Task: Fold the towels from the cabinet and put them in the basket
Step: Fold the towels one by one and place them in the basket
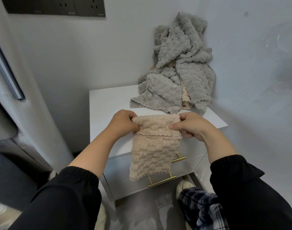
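A beige fluffy towel (154, 146) lies folded over at its top on the white cabinet (105, 103), its lower part hanging over the front edge past the drawers. My left hand (123, 123) pinches the towel's upper left corner. My right hand (190, 127) pinches the upper right corner, thumb on top of the fold. Behind them, a heap of grey towels (178, 68) is piled against the wall in the cabinet's back right corner, with a bit of another beige towel (185, 98) showing under it. No basket is in view.
The cabinet has two drawers with gold bar handles (161, 180). Walls close in behind and to the right. A dark socket panel (55, 5) is on the wall at top left. My slippered foot (185, 186) and plaid trouser leg are below the cabinet.
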Action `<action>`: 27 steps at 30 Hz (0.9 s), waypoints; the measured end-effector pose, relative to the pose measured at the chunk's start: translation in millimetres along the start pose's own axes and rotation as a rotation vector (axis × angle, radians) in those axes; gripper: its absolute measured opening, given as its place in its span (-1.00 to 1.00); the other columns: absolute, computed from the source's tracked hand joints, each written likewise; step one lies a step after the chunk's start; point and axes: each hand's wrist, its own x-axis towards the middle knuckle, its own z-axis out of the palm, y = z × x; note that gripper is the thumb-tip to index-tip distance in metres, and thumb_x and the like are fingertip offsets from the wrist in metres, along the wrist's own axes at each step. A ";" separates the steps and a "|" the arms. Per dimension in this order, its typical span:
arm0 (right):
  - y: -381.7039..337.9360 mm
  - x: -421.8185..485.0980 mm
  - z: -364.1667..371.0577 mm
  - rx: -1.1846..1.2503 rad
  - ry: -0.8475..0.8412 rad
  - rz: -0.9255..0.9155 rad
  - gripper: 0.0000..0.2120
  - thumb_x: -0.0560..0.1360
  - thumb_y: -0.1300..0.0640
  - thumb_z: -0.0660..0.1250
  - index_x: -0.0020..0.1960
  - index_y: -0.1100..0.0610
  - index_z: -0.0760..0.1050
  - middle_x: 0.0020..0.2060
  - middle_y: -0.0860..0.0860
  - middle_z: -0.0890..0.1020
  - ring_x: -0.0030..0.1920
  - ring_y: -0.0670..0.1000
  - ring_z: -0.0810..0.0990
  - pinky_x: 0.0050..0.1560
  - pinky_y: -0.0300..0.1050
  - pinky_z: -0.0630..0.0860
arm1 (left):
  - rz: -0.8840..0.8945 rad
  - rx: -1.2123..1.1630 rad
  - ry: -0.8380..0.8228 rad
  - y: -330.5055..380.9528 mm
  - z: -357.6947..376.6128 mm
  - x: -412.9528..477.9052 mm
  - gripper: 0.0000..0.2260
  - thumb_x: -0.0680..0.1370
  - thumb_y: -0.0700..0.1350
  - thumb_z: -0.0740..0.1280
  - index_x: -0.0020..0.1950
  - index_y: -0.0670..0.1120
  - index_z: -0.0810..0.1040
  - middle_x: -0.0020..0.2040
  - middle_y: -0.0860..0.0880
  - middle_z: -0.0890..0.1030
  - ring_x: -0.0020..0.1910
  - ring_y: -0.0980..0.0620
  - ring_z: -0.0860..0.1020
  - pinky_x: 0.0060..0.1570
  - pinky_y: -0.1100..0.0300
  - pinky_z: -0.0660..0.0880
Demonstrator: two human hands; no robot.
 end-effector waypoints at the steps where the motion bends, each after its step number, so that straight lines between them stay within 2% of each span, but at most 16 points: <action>1: -0.4 -0.6 -1.3 0.042 0.017 -0.002 -0.75 0.37 0.32 0.49 -0.13 0.23 0.41 -0.55 0.05 0.35 -0.55 -0.04 0.22 -0.58 -0.28 0.11 | -0.015 -0.050 0.016 1.4 -0.8 -0.1 -0.86 0.34 -0.32 0.46 -0.17 -0.14 0.62 -0.21 -0.09 0.58 -0.31 0.02 0.44 -0.31 0.21 0.36; 5: -1.1 -0.9 -2.1 0.098 0.111 -0.028 -0.71 0.38 0.36 0.47 -0.28 0.17 0.35 -0.60 0.05 0.38 -0.65 -0.06 0.29 -0.63 -0.32 0.17 | -0.042 -0.206 0.061 6.0 -1.5 -0.9 -0.83 0.35 -0.41 0.39 -0.24 -0.15 0.57 -0.28 -0.16 0.58 -0.53 0.09 0.49 -0.47 0.23 0.46; 7: -1.4 -2.6 0.6 0.096 0.140 -0.053 -0.75 0.38 0.37 0.46 -0.24 0.17 0.39 -0.60 0.06 0.43 -0.65 -0.03 0.35 -0.65 -0.30 0.22 | -0.051 -0.282 0.075 6.4 -0.4 -1.1 -0.81 0.37 -0.46 0.36 -0.23 -0.18 0.56 -0.27 -0.21 0.58 -0.54 0.08 0.54 -0.38 0.15 0.60; 10: -4.3 -5.8 5.5 0.168 0.155 -0.103 -0.76 0.41 0.42 0.41 -0.17 0.16 0.40 -0.58 0.10 0.50 -0.63 -0.03 0.49 -0.64 -0.27 0.36 | -0.052 -0.319 0.085 4.4 1.5 -0.7 -0.87 0.38 -0.45 0.35 -0.16 -0.27 0.58 -0.26 -0.24 0.58 -0.41 -0.05 0.64 -0.12 -0.05 0.63; 12: -6.2 -6.7 8.6 0.181 0.157 -0.130 -0.80 0.43 0.43 0.38 -0.16 0.20 0.41 -0.51 0.13 0.56 -0.56 -0.03 0.58 -0.58 -0.26 0.47 | -0.048 -0.323 0.099 2.1 1.6 0.2 -0.90 0.38 -0.40 0.37 -0.15 -0.25 0.60 -0.28 -0.21 0.63 -0.26 -0.18 0.67 -0.05 -0.09 0.61; 14: -6.4 -5.5 11.2 0.177 0.169 -0.159 -0.86 0.45 0.42 0.36 -0.13 0.23 0.45 -0.40 0.16 0.58 -0.49 -0.03 0.62 -0.49 -0.24 0.55 | -0.030 -0.333 0.121 2.1 1.3 -0.7 -0.91 0.36 -0.32 0.41 -0.19 -0.17 0.62 -0.27 -0.15 0.67 -0.18 -0.20 0.67 0.00 -0.09 0.60; 16: -5.7 -2.7 12.6 0.181 0.189 -0.193 -0.89 0.46 0.41 0.35 -0.10 0.25 0.49 -0.32 0.16 0.58 -0.44 -0.02 0.65 -0.40 -0.21 0.59 | 0.017 -0.316 0.173 2.6 1.1 -0.8 -0.89 0.33 -0.25 0.43 -0.21 -0.07 0.63 -0.21 -0.06 0.68 -0.14 -0.13 0.66 0.04 -0.04 0.58; 18: -5.3 -0.7 13.0 0.174 0.206 -0.229 -0.90 0.48 0.40 0.34 -0.07 0.24 0.50 -0.28 0.16 0.60 -0.39 -0.01 0.66 -0.30 -0.16 0.61 | 0.072 -0.269 0.226 4.2 1.6 -1.7 -0.84 0.38 -0.26 0.41 -0.20 0.01 0.61 -0.14 0.02 0.66 -0.12 -0.01 0.64 0.03 0.11 0.57; 20: -5.4 0.8 13.1 0.165 0.233 -0.270 -0.88 0.48 0.40 0.32 -0.11 0.20 0.50 -0.26 0.14 0.62 -0.34 -0.01 0.68 -0.19 -0.10 0.63 | 0.110 -0.255 0.260 5.7 2.6 -2.7 -0.81 0.43 -0.28 0.39 -0.15 0.03 0.60 -0.10 0.06 0.64 -0.18 0.10 0.62 -0.11 0.35 0.52; 22: -4.8 3.0 14.0 0.119 0.292 -0.320 -0.85 0.46 0.39 0.34 -0.13 0.15 0.51 -0.24 0.10 0.63 -0.30 0.00 0.67 -0.17 -0.11 0.62 | 0.122 -0.247 0.281 6.7 3.6 -2.5 -0.82 0.45 -0.27 0.37 -0.13 0.02 0.60 -0.12 0.11 0.62 -0.28 0.24 0.58 -0.26 0.48 0.44; 25: -1.3 5.9 16.3 -0.108 0.405 -0.391 -0.80 0.41 0.34 0.39 -0.15 0.04 0.52 -0.24 0.01 0.63 -0.29 -0.04 0.58 -0.30 -0.30 0.45 | 0.129 -0.193 0.290 4.0 5.7 -1.6 -0.80 0.45 -0.29 0.36 -0.13 0.03 0.58 -0.17 0.15 0.60 -0.34 0.30 0.54 -0.34 0.54 0.37; 27: 2.3 7.2 16.9 -0.243 0.407 -0.423 -0.81 0.42 0.31 0.38 -0.13 0.03 0.55 -0.17 0.02 0.64 -0.21 -0.02 0.57 -0.28 -0.26 0.43 | 0.143 -0.102 0.275 1.3 6.9 -2.2 -0.83 0.46 -0.28 0.35 -0.08 -0.02 0.59 -0.11 0.09 0.61 -0.24 0.20 0.57 -0.25 0.48 0.40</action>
